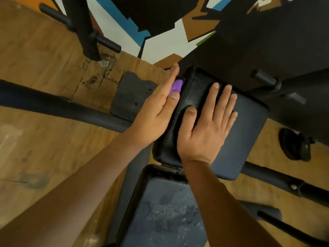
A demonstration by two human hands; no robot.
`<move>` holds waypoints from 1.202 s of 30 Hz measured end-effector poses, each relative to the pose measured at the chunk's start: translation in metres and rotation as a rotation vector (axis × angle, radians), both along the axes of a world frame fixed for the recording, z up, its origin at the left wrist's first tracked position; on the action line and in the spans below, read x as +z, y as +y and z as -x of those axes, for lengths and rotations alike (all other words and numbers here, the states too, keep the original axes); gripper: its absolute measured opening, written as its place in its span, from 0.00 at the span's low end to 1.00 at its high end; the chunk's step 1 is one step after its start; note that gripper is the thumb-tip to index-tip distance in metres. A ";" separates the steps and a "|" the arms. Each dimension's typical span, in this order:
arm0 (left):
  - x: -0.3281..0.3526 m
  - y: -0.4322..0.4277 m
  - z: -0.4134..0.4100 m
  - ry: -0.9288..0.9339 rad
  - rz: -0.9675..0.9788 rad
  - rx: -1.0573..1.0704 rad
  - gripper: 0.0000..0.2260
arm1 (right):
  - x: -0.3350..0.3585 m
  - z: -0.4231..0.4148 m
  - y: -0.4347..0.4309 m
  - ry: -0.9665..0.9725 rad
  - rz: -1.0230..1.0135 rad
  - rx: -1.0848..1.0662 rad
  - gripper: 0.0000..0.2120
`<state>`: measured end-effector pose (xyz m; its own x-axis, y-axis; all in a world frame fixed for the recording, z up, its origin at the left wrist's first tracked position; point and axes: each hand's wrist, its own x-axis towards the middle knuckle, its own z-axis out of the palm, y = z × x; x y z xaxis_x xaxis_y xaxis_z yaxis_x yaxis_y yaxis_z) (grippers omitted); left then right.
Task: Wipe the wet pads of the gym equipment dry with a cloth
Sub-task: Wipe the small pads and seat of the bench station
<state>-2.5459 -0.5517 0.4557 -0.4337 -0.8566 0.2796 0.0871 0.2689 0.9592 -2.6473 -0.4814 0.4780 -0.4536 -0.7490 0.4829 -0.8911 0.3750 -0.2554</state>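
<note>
Purple cloth, mostly hidden, sits wedged against the left side wall of the upper black pad, under the flat, straight-fingered left hand. Right hand lies spread, palm down, on the pad's top, holding nothing. Nearer seat pad shows droplets and wet blotches.

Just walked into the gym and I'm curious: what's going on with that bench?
A person is wiping a black bench pad dry. Their left hand presses a purple cloth against the pad's left side with straight fingers. The right hand lies flat on the pad's top, seemingly bracing it. The nearer pad, at the bottom of the view, is speckled with water droplets, so it looks not yet wiped.
</note>
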 end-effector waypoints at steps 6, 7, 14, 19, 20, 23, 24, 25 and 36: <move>0.007 -0.011 0.006 0.020 -0.005 -0.006 0.23 | -0.001 0.000 -0.001 0.003 0.005 -0.006 0.32; 0.010 -0.016 0.007 0.012 0.000 -0.011 0.24 | -0.002 0.000 -0.002 0.006 -0.001 -0.009 0.32; 0.019 -0.029 0.011 -0.009 0.086 -0.030 0.24 | -0.003 0.001 -0.002 0.021 -0.016 -0.019 0.32; -0.005 0.018 -0.006 -0.029 0.067 -0.005 0.23 | -0.002 -0.001 -0.002 0.015 -0.021 -0.026 0.32; -0.007 0.019 -0.007 -0.029 0.071 -0.008 0.23 | -0.002 -0.001 -0.002 0.015 -0.019 -0.026 0.31; 0.001 -0.001 -0.002 -0.033 0.076 -0.030 0.23 | -0.002 -0.001 -0.002 0.014 -0.016 -0.028 0.31; 0.007 -0.011 0.002 -0.039 0.084 -0.033 0.23 | -0.002 -0.001 -0.002 0.014 -0.015 -0.026 0.31; 0.012 -0.020 0.006 -0.045 0.094 -0.035 0.24 | -0.002 0.000 -0.001 0.014 -0.014 -0.024 0.31; -0.020 0.059 -0.033 -0.045 -0.086 -0.102 0.25 | -0.001 -0.001 -0.001 0.013 -0.029 -0.039 0.32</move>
